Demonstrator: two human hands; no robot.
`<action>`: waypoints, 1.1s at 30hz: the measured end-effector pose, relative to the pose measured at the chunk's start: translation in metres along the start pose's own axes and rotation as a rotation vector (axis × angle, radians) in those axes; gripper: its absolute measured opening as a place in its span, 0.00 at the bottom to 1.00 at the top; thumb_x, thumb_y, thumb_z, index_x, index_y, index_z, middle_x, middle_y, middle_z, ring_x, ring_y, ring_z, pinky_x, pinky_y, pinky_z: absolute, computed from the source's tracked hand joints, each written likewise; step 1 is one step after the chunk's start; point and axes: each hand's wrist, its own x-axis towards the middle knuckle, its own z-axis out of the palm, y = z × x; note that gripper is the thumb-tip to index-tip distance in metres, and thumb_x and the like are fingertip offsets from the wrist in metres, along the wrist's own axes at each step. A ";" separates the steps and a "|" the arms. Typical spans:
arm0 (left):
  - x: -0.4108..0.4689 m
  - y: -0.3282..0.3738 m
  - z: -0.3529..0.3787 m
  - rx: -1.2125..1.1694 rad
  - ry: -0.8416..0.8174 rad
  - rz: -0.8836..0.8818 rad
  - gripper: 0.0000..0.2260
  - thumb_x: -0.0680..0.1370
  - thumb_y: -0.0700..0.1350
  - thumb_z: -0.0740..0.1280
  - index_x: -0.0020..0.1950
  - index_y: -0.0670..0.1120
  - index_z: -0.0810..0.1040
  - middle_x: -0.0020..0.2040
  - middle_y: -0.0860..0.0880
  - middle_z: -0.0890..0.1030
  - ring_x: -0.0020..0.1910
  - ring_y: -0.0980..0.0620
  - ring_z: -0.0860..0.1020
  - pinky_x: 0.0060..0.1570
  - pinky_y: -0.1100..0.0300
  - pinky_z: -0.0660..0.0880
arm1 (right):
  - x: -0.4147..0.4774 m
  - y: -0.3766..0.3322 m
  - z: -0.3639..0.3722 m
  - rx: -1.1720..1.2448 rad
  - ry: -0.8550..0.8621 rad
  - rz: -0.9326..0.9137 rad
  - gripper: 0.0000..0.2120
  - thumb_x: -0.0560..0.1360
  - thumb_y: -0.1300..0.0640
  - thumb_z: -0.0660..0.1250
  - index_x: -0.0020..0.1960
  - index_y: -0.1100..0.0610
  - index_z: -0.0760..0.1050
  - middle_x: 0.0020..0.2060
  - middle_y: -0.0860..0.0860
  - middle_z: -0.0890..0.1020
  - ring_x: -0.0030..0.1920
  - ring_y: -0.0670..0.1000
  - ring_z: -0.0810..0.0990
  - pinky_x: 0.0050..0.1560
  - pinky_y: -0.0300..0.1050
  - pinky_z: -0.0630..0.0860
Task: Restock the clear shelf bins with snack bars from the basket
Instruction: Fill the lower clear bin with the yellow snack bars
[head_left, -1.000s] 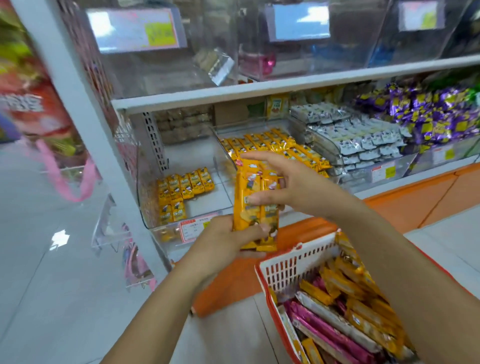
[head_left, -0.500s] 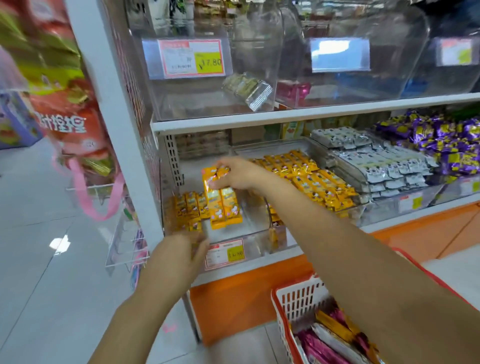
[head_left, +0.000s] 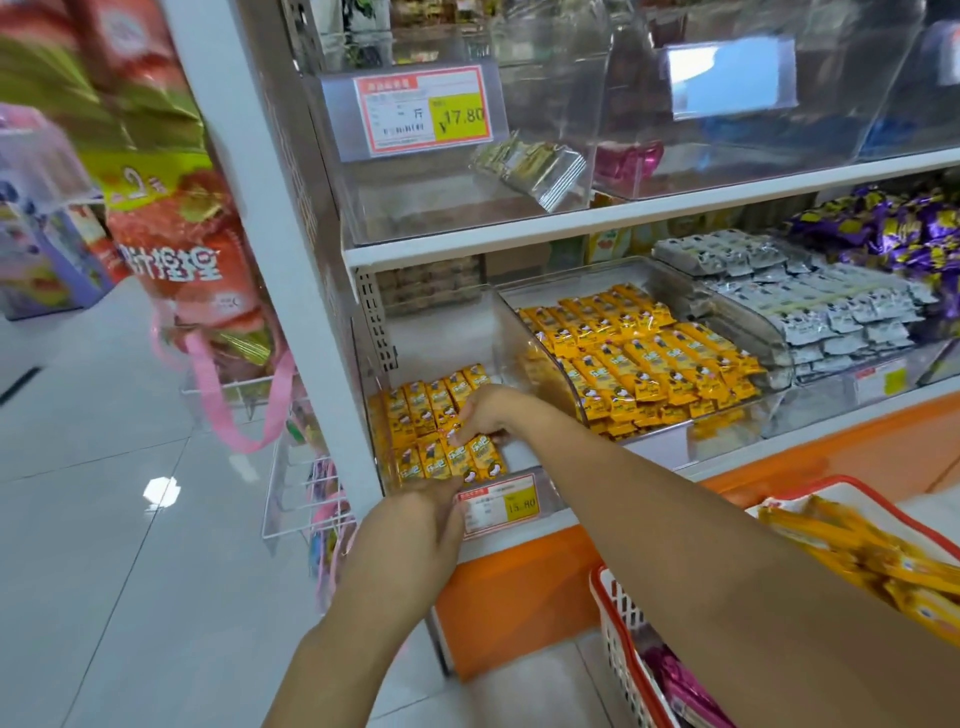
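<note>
Here the right hand (head_left: 488, 413) pinches bars (head_left: 460, 460) flat into the bin's (head_left: 548, 496) front row, seemingly to align them, while the left hand (head_left: 415, 525) meets the lip, grip unclear

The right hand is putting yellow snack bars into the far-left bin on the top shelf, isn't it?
Not quite. The head view shows the right hand putting yellow snack bars into the far-left bin on the lower shelf, not the top one.
</note>
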 end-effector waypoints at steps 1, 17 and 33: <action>0.000 -0.001 0.000 -0.005 0.012 0.009 0.18 0.81 0.51 0.56 0.70 0.51 0.71 0.66 0.50 0.75 0.64 0.52 0.74 0.59 0.63 0.68 | 0.000 -0.001 0.000 -0.048 0.004 -0.006 0.29 0.70 0.51 0.75 0.65 0.65 0.73 0.54 0.57 0.80 0.47 0.54 0.78 0.48 0.46 0.75; -0.016 0.036 0.024 -0.244 0.219 0.174 0.18 0.76 0.57 0.54 0.37 0.49 0.77 0.33 0.53 0.78 0.35 0.53 0.76 0.36 0.58 0.70 | -0.167 0.051 -0.038 0.191 0.300 -0.466 0.16 0.76 0.53 0.68 0.37 0.65 0.73 0.21 0.45 0.72 0.22 0.37 0.70 0.27 0.28 0.65; -0.062 0.090 0.181 0.181 -0.796 0.387 0.25 0.81 0.39 0.53 0.78 0.44 0.53 0.77 0.46 0.56 0.75 0.48 0.58 0.72 0.54 0.60 | -0.171 0.342 0.146 -0.280 -0.336 0.087 0.36 0.71 0.55 0.72 0.75 0.57 0.60 0.68 0.55 0.71 0.65 0.54 0.72 0.62 0.46 0.72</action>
